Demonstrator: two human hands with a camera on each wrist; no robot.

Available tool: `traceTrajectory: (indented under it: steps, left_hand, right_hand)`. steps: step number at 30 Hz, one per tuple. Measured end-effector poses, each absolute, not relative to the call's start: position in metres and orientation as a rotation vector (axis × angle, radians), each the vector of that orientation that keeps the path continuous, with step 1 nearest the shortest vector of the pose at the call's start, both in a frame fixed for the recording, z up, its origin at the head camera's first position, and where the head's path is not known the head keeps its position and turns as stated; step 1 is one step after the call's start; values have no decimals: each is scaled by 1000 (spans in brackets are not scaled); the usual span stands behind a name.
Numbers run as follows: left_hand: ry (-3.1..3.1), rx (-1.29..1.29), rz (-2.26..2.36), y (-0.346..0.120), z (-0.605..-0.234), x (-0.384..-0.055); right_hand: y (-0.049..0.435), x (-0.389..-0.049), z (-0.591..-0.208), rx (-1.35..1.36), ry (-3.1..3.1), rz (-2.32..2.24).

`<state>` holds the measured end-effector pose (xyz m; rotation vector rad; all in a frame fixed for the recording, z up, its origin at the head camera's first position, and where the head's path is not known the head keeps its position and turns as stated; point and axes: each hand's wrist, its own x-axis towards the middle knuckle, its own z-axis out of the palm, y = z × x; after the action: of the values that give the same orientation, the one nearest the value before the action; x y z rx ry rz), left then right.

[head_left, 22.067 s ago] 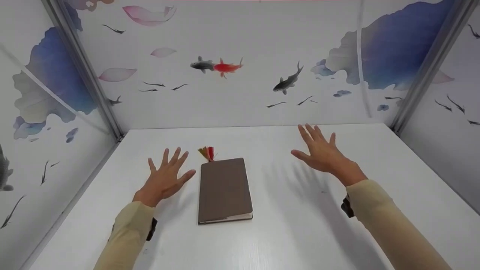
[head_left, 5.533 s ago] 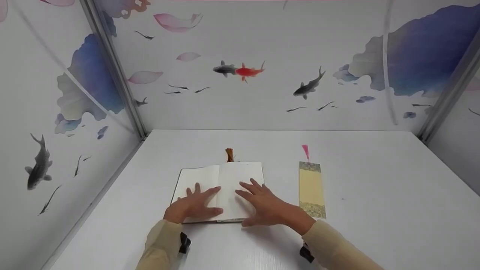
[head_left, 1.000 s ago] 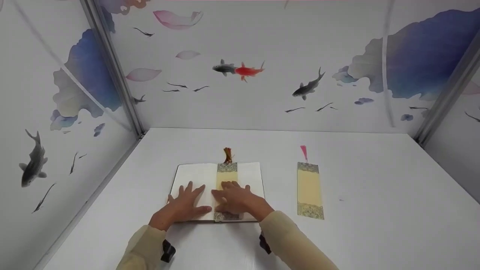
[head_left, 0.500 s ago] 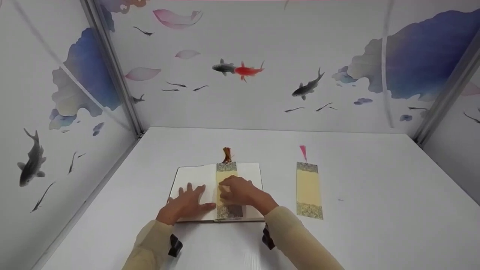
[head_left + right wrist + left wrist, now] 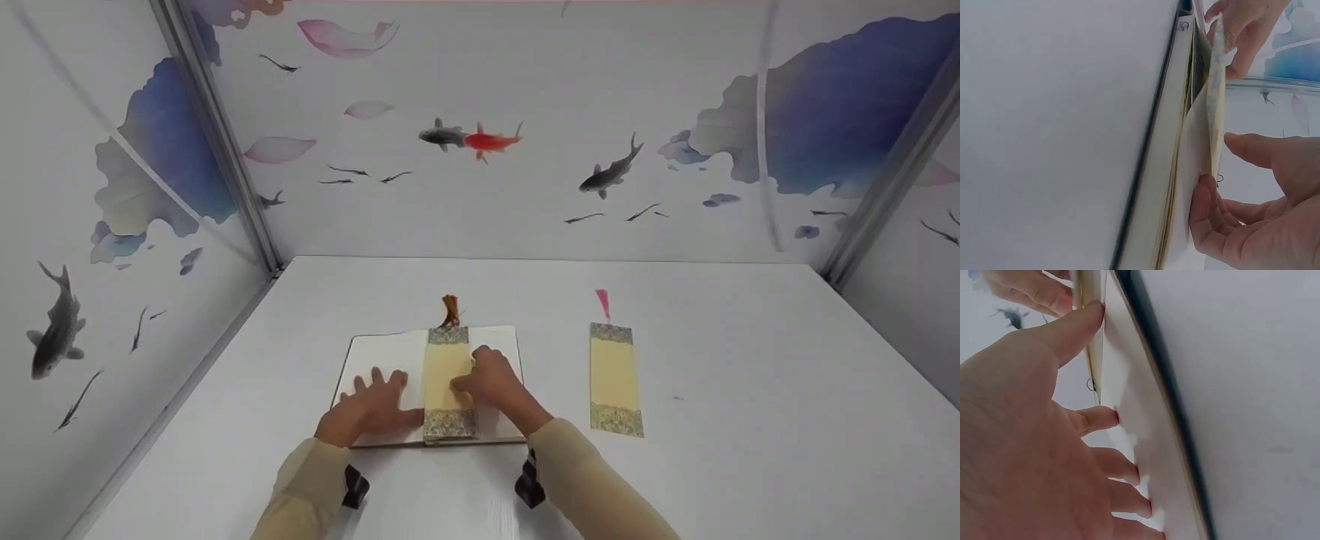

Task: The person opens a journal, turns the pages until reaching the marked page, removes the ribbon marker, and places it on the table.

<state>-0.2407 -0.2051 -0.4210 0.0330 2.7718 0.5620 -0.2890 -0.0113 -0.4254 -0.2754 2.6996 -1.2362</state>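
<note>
An open notebook (image 5: 382, 358) lies flat on the white table, seen edge-on in the wrist views (image 5: 1168, 163). A cream bookmark (image 5: 447, 375) with patterned ends and an orange tassel (image 5: 449, 309) lies along its middle. My left hand (image 5: 371, 406) rests flat on the left page, fingers straight (image 5: 1123, 467), thumb by the bookmark's edge (image 5: 1088, 309). My right hand (image 5: 489, 381) pinches the bookmark's right edge. In the right wrist view that edge (image 5: 1216, 101) stands lifted off the page, between my fingers (image 5: 1204, 216) and thumb.
A second cream bookmark (image 5: 615, 379) with a pink tassel (image 5: 601, 302) lies on the table (image 5: 750, 420) to the right of the notebook. Walls printed with fish (image 5: 480, 139) close in the back and both sides.
My right hand has slid from lying on top of the bookmark to its right edge and now pinches and lifts it. The left hand stays on the left page.
</note>
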Motion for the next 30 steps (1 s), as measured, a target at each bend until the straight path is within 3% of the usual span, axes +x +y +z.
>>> traceTrajectory:
  steps: [16, 30]
  left_hand:
    - [2755, 22, 557, -201, -419, -244]
    - [2725, -22, 480, -201, -420, -242]
  right_hand:
    - [-6, -298, -418, -124, 2396, -1514]
    - [37, -317, -369, -156, 2379, -1687]
